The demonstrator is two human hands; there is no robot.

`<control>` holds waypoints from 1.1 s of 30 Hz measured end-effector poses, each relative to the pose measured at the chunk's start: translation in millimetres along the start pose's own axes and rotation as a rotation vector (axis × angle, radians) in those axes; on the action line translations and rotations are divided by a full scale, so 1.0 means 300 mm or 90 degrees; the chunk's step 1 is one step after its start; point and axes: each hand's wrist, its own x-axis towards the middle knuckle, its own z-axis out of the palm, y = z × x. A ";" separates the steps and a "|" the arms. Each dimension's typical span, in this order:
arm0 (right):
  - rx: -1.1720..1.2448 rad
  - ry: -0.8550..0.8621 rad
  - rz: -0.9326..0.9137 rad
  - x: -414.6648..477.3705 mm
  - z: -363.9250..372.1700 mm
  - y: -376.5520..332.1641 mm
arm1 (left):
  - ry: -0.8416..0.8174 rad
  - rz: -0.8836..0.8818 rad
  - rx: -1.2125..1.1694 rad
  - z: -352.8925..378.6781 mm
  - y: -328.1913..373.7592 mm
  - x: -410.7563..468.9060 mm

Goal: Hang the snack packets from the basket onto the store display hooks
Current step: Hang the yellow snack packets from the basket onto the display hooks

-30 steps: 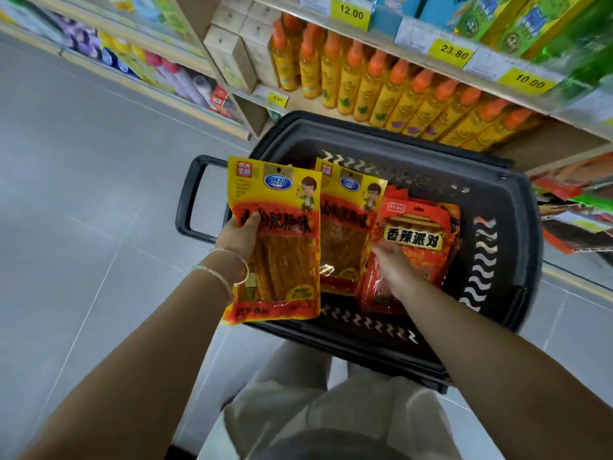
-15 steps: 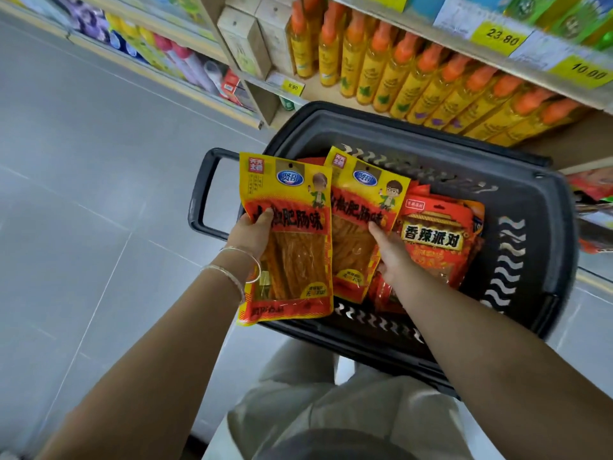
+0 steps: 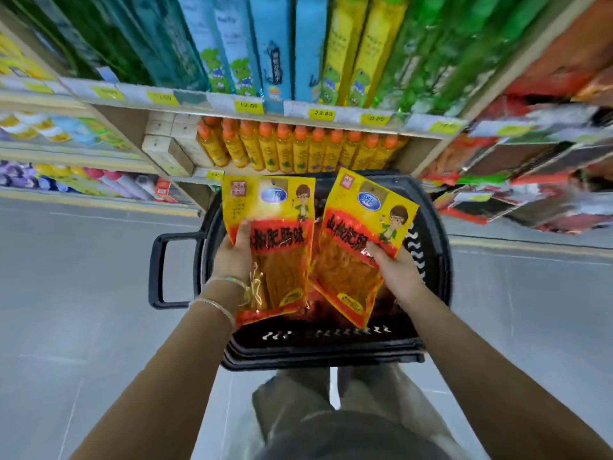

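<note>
Stocked shelves (image 3: 298,109) ahead — my left hand (image 3: 234,257) grips one yellow packet (image 3: 278,240), my right hand (image 3: 396,272) a second packet (image 3: 358,240); neither hung yet, red packets (image 3: 317,229) wait in the basket (image 3: 331,348).

A fine pale bracelet with a few small greenish flecks (image 3: 229,279) sits on the wrist just behind the left hand (image 3: 237,257). A slim silvery bangle (image 3: 215,304) lies a little further up the same forearm. Both forearms are uncovered as far as the frame's lower edge. Loose, creased grey-beige cloth trousers (image 3: 295,390) cover both legs, with a narrow gap showing between them. At the very bottom a dark grey garment (image 3: 348,439) covers the torso, its details blurred.
</note>
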 end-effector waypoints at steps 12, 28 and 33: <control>0.105 0.239 -0.087 -0.374 -0.696 0.059 | -0.125 0.225 0.025 0.464 0.256 -0.399; 0.299 0.396 0.157 -0.615 -1.361 0.771 | -0.319 0.287 0.275 1.315 0.027 -0.939; 0.246 0.438 0.222 -0.592 -1.493 0.852 | -0.310 0.294 0.383 1.485 0.044 -0.956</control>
